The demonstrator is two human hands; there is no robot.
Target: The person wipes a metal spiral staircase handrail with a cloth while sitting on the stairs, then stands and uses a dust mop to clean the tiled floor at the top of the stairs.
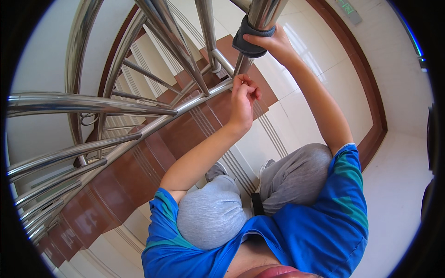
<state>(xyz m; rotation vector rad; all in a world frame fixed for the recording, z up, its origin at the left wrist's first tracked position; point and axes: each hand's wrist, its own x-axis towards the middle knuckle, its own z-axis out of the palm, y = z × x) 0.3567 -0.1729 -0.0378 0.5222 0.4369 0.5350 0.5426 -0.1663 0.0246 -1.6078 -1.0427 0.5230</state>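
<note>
A dark grey cloth [255, 41] is wrapped around a thick stainless steel railing post [267, 14]. My right hand [274, 43] grips that cloth from the right side, its thumb lying across the front. Below and to the left, my left hand [244, 100] is raised near the lower part of the post. Its fingers are loosely bent, and I see nothing held in them. Whether the left fingertips touch the post cannot be told. The bottom rail [156, 125] of the steel railing slopes down to the left behind that hand.
Several steel balusters [139, 104] fan out at the left. Beneath me are pale stair treads [250, 146] with grooved strips and a reddish-brown border [163, 140]. My bent knees [212, 212] are close below my arms. A white wall [399, 166] stands at the right, with a green sign [347, 8] above.
</note>
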